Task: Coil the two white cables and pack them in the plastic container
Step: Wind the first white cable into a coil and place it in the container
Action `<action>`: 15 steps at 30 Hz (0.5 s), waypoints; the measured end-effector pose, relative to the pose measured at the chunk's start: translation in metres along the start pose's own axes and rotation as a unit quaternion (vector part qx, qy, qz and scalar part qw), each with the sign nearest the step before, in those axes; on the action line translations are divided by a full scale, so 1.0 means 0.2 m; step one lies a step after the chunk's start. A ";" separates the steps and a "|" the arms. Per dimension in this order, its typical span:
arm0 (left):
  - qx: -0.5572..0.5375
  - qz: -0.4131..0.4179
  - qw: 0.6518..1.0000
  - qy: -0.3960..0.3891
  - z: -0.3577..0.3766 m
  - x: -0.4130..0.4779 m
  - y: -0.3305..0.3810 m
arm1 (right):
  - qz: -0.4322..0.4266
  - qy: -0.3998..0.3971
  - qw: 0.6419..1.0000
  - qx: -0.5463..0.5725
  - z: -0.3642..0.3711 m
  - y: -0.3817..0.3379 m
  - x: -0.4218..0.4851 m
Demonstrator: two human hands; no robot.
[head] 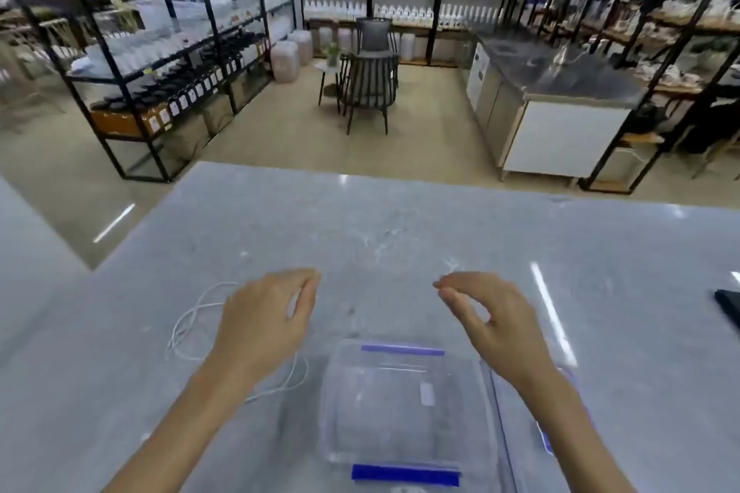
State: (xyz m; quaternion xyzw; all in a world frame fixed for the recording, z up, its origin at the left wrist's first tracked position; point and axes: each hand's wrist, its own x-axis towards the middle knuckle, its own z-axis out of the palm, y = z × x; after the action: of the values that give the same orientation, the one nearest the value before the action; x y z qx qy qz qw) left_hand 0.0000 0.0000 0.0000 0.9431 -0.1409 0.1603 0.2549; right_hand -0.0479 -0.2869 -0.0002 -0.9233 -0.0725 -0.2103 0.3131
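Coiling not yet begun: 1 white cable lies loose on the bench beside the plastic container, partly under the left hand, whose grip I cannot tell. The right hand hovers, relaxed and holding nothing. Next, gather the cable into loops

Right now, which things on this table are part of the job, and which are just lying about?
Part of the job: white cable, clear plastic container, left hand, right hand. Only one cable shows.

Just lying about: dark flat object at the table's right edge; chairs; stocked shelves behind.
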 end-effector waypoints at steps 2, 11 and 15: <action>-0.002 -0.069 0.996 -0.057 0.07 -0.14 -0.14 | 0.045 -0.034 0.998 0.023 0.15 -0.01 -0.09; 0.061 -0.203 0.961 -0.175 0.09 -0.46 -0.77 | 0.084 -0.166 0.981 0.058 0.74 -0.30 -0.19; 0.059 -0.298 0.934 -0.189 0.08 -0.41 -1.04 | 0.098 -0.189 0.974 0.077 1.04 -0.46 -0.06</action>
State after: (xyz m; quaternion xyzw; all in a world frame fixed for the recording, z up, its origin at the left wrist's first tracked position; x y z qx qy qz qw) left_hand 0.0008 0.1789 -0.1339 0.9681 0.1112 -0.0958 0.2033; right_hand -0.0128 -0.0874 -0.1034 -0.9221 -0.0555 0.0059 0.3828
